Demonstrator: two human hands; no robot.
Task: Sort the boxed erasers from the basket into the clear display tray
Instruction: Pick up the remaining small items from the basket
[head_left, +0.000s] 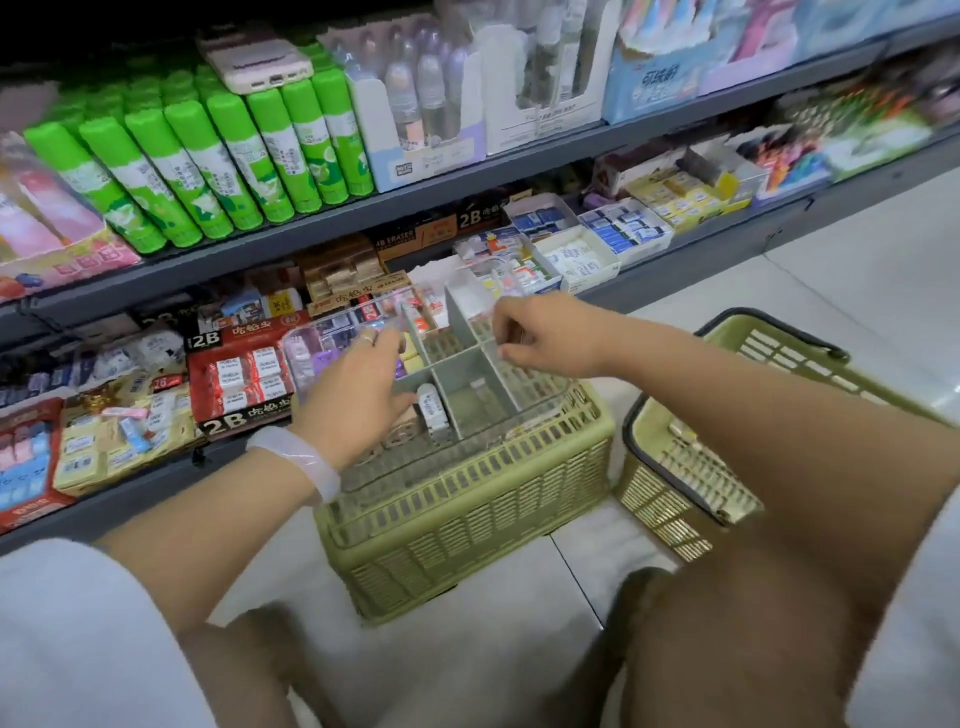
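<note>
Mid-sort: left hand (358, 395), fingers curled, reaches into the clear display tray (467, 364) beside a boxed eraser (434, 410), right hand (540, 338) pinching its divider (grip contents unclear); next, seat that eraser.

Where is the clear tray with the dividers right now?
The clear tray sits atop the nearer green basket, mid-frame under both hands, before the lower shelf.

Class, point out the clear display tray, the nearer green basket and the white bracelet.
clear display tray (470, 400), head view, grey divider.
nearer green basket (467, 525), head view, front wall.
white bracelet (298, 460), head view, band on wrist.
</note>
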